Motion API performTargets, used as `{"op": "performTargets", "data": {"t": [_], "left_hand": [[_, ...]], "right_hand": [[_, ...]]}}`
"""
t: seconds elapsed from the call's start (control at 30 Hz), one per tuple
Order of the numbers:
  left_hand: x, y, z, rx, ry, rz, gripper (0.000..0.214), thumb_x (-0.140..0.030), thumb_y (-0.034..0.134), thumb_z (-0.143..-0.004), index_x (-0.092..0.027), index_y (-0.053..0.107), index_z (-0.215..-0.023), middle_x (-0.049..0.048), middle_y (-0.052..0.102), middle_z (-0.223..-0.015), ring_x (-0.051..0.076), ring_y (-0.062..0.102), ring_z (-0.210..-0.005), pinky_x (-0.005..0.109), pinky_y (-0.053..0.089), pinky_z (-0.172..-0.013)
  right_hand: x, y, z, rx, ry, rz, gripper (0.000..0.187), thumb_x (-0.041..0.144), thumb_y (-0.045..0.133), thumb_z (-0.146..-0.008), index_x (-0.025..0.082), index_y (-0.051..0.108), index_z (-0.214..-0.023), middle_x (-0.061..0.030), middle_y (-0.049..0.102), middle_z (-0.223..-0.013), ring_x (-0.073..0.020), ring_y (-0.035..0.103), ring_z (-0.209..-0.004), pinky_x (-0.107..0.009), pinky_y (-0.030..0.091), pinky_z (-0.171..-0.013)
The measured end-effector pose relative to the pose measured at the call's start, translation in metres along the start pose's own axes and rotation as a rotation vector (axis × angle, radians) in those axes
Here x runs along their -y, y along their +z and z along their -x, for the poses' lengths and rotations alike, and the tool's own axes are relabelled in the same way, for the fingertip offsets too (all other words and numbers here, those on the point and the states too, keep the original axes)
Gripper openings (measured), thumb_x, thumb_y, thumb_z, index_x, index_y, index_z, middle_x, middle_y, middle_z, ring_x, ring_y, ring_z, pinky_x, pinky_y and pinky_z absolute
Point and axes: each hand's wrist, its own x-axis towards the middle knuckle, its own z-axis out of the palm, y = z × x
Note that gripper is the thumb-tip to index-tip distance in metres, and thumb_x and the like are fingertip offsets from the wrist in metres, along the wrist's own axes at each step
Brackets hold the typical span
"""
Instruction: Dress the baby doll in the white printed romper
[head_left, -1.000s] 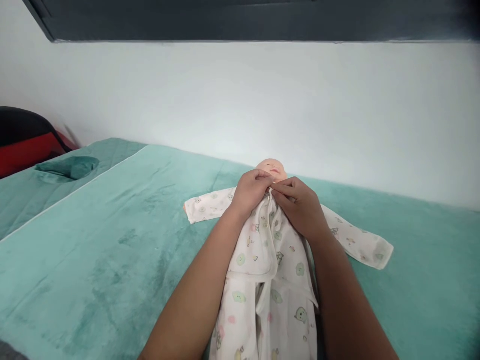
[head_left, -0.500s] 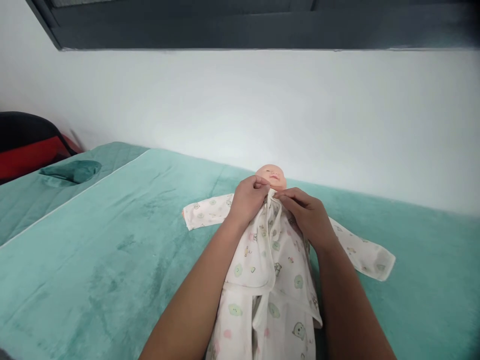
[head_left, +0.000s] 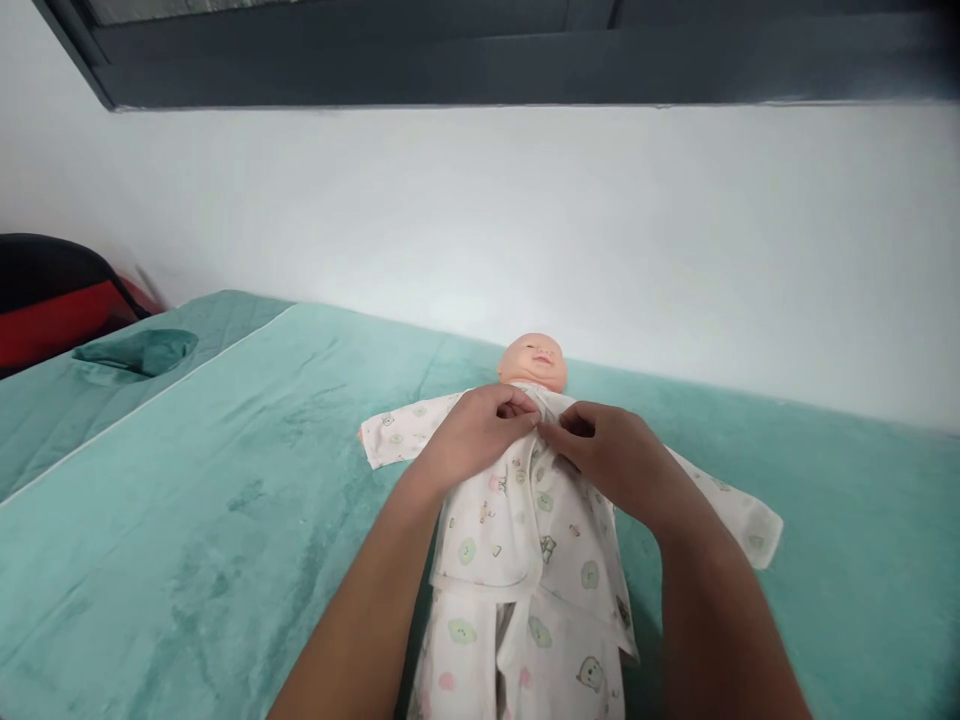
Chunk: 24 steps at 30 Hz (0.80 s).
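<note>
A baby doll (head_left: 534, 360) lies on its back, its head toward the wall. It wears a white wrap-front top (head_left: 491, 530) printed with small animals, plus matching trousers (head_left: 465, 640). Over the chest, my left hand (head_left: 487, 425) pinches the front edge of the top. Facing it, my right hand (head_left: 607, 450) pinches the same edge, the fingertips of both nearly touching. Whether they hold a tie or just the cloth's edge is hidden by the fingers. Both sleeves spread out sideways; the doll's fingertips peek from the one at left.
A teal padded massage bed (head_left: 225, 500) carries the doll, and its face hole (head_left: 139, 352) is at the far left. Behind rises a white wall (head_left: 450, 220) under a dark window frame (head_left: 450, 65). A black and red object (head_left: 60, 300) stands beyond the left edge.
Both hands have moved down from the doll's neck to its upper chest. The collar and chin are now uncovered, and the lifted front of the top lies flatter.
</note>
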Motion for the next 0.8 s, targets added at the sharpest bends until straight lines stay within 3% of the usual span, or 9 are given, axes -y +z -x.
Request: {"op": "performTargets", "data": {"t": [0.1, 0.23, 0.33, 0.47, 0.67, 0.8], "left_hand": [[0.002, 0.002, 0.002, -0.013, 0.006, -0.021, 0.014, -0.03, 0.059, -0.081, -0.02, 0.065, -0.074, 0.0011, 0.061, -0.08, 0.015, 0.054, -0.073, 0.027, 0.04, -0.064], [0.004, 0.006, 0.002, -0.003, 0.038, 0.034, 0.018, -0.033, 0.056, -0.084, -0.02, 0.063, -0.074, -0.0004, 0.059, -0.076, 0.014, 0.052, -0.07, 0.026, 0.038, -0.063], [0.005, 0.008, 0.001, -0.053, 0.014, 0.104, 0.022, -0.036, 0.054, -0.086, -0.019, 0.058, -0.072, -0.002, 0.056, -0.071, 0.013, 0.048, -0.066, 0.026, 0.036, -0.061], [0.006, 0.012, 0.0, -0.125, -0.004, 0.172, 0.017, -0.032, 0.057, -0.084, -0.019, 0.06, -0.074, -0.0023, 0.055, -0.072, 0.013, 0.049, -0.067, 0.025, 0.037, -0.062], [0.006, 0.016, -0.001, -0.106, 0.0, 0.23, 0.013, -0.03, 0.059, -0.082, -0.02, 0.065, -0.078, -0.0012, 0.061, -0.076, 0.013, 0.054, -0.071, 0.025, 0.04, -0.065], [0.008, 0.016, -0.002, -0.122, -0.037, 0.256, 0.011, -0.031, 0.063, -0.079, -0.019, 0.064, -0.078, -0.002, 0.059, -0.073, 0.013, 0.053, -0.069, 0.025, 0.04, -0.065]], "right_hand": [[-0.005, 0.0, -0.003, 0.011, -0.02, -0.053, 0.037, 0.045, 0.057, -0.081, 0.021, 0.049, -0.054, 0.0013, 0.051, -0.051, -0.01, 0.037, -0.042, -0.025, 0.024, -0.039], [-0.005, -0.001, -0.004, 0.074, 0.018, -0.262, 0.025, 0.039, 0.056, -0.082, 0.021, 0.061, -0.065, -0.0025, 0.064, -0.064, -0.0157, 0.056, -0.053, -0.027, 0.04, -0.048], [-0.001, 0.002, -0.002, 0.068, 0.082, -0.352, 0.022, 0.039, 0.058, -0.081, 0.021, 0.064, -0.07, -0.0012, 0.063, -0.065, -0.0163, 0.058, -0.057, -0.029, 0.044, -0.054], [-0.002, 0.012, 0.003, 0.007, 0.125, -0.483, 0.023, 0.042, 0.062, -0.079, 0.02, 0.066, -0.073, 0.0001, 0.06, -0.064, -0.0148, 0.055, -0.058, -0.028, 0.043, -0.056], [-0.007, 0.028, 0.008, -0.133, 0.132, -0.64, 0.026, 0.046, 0.069, -0.075, 0.021, 0.069, -0.081, 0.0029, 0.055, -0.062, -0.012, 0.046, -0.056, -0.025, 0.035, -0.052], [-0.005, 0.031, 0.01, -0.155, 0.127, -0.688, 0.03, 0.047, 0.071, -0.075, 0.021, 0.072, -0.09, 0.0023, 0.056, -0.063, -0.0119, 0.046, -0.057, -0.025, 0.034, -0.053]]}}
